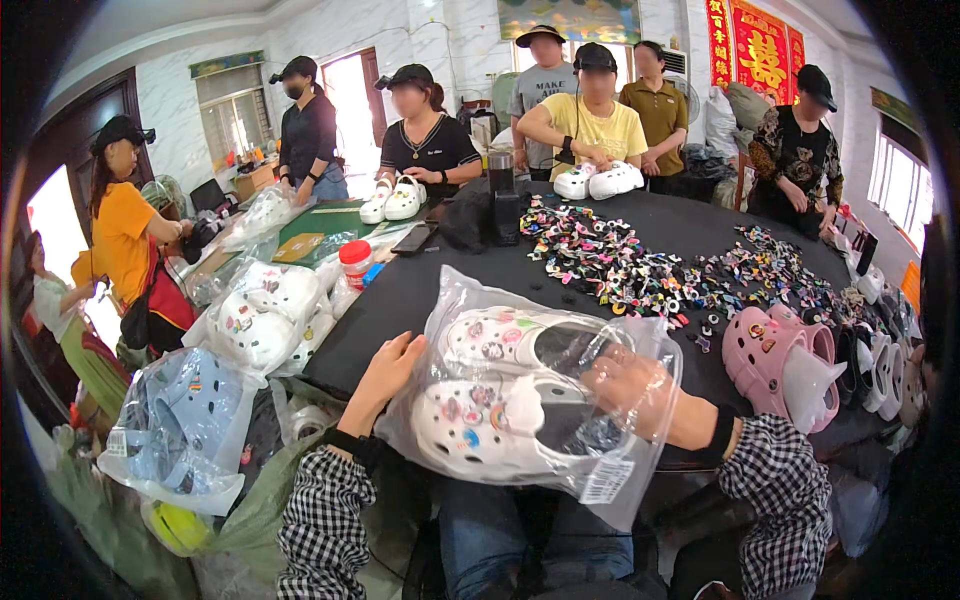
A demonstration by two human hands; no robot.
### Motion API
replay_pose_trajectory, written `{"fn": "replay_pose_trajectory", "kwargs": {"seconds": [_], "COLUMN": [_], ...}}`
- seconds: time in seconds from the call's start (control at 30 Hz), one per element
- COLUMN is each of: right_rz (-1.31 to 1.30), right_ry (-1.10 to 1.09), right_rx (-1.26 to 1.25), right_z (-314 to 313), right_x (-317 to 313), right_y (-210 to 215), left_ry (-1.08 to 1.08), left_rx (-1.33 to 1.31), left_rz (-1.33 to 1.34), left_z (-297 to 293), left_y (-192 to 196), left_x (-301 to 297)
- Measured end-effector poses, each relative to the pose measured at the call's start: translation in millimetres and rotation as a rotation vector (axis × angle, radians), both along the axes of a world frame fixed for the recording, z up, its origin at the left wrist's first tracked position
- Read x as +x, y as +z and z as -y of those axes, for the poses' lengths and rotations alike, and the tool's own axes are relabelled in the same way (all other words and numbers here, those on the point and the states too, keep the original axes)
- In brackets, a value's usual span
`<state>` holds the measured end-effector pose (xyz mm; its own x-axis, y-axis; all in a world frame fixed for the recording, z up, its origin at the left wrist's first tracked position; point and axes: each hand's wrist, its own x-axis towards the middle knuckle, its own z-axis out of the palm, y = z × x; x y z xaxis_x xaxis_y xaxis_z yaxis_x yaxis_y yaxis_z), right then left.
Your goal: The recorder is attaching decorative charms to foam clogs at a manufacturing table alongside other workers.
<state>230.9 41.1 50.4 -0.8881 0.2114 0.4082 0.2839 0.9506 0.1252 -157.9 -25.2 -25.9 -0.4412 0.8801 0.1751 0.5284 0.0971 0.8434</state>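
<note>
A pair of white clogs [480, 415] with colourful charms lies in a clear plastic bag [455, 290] in front of me, toes to the left. My right hand [635, 390] reaches into the bag from the right. Its curled fingers grip the clogs' heel end, partly blurred by the shiny film. Against the bag's left side rests my left hand [388, 368], fingers stretched out. Whether it presses on the film or only touches it is hard to see. A pink clog [757, 352] with charms stands to the right, a crumpled clear bag in its pair's opening.
Loose charms [600, 250] heap across the black table [385, 325]. Bagged blue clogs [180, 415] and bagged white clogs [255, 320] lie left. A red-lidded jar [355, 262] and a black tumbler [502, 190] stand farther back. Several people work around the table; white clogs [600, 180] sit opposite.
</note>
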Motion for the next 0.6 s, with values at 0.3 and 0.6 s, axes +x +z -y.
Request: {"fn": "replay_pose_trajectory", "kwargs": {"seconds": [0.3, 0.6], "right_rz": [-0.059, -0.139], "right_ry": [0.083, -0.130], "right_rx": [0.204, 0.075], "right_z": [28, 17], "right_x": [35, 75], "right_y": [25, 45], "left_ry": [-0.123, 0.394], "left_rx": [0.230, 0.679], "left_rz": [0.331, 0.338], "left_z": [8, 30], "left_y": [21, 26], "left_x": [42, -20]}}
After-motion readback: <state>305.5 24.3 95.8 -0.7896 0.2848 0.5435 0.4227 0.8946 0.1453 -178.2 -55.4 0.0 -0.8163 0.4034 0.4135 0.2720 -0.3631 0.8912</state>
